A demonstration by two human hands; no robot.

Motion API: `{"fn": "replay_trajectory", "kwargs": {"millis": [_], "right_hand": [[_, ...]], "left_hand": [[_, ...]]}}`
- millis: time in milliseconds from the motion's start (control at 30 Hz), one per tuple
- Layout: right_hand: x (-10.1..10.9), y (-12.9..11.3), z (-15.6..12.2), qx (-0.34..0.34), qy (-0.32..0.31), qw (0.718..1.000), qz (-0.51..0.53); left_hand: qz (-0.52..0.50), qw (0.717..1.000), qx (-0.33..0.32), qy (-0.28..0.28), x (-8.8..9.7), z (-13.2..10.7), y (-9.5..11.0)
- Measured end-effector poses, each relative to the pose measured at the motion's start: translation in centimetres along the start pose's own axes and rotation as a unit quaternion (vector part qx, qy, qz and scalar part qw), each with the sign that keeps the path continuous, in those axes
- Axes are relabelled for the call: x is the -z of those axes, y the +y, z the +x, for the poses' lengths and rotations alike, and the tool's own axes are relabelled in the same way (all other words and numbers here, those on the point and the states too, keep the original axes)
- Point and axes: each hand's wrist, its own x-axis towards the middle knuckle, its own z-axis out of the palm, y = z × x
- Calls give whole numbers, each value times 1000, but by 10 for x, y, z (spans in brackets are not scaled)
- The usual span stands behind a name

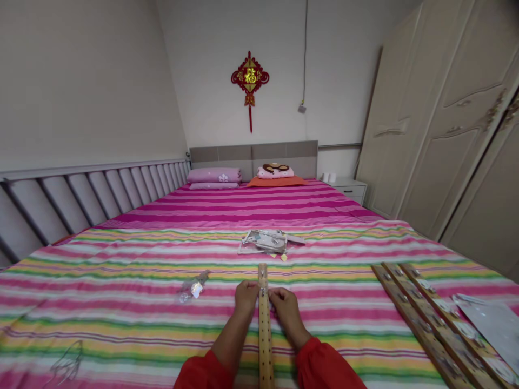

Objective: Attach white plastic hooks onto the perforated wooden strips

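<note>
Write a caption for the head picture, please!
Left hand and right hand flank a holed strip on striped cloth.

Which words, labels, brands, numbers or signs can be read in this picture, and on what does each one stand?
"福", a gold character on the red wall ornament.
Bundle of packets on the bed: any print is too small and blurred to read.
Perforated strip between the hands: no readable text.

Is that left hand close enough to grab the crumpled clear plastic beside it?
Probably yes: the crumpled clear plastic lies left of the left hand, with only striped cloth between them. The hand would just have to leave the holed wooden strip first.
</note>
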Motion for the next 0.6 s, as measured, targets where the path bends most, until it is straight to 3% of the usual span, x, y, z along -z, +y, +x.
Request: {"fn": "replay_trajectory", "kwargs": {"millis": [467,600], "right_hand": [[1,9,1,47,11,998,-32],[1,2,-6,102,-23,991,-79]], "left_hand": [[-35,999,26,28,-7,-2,-5],[-46,999,7,23,-9,-5,-4]]}}
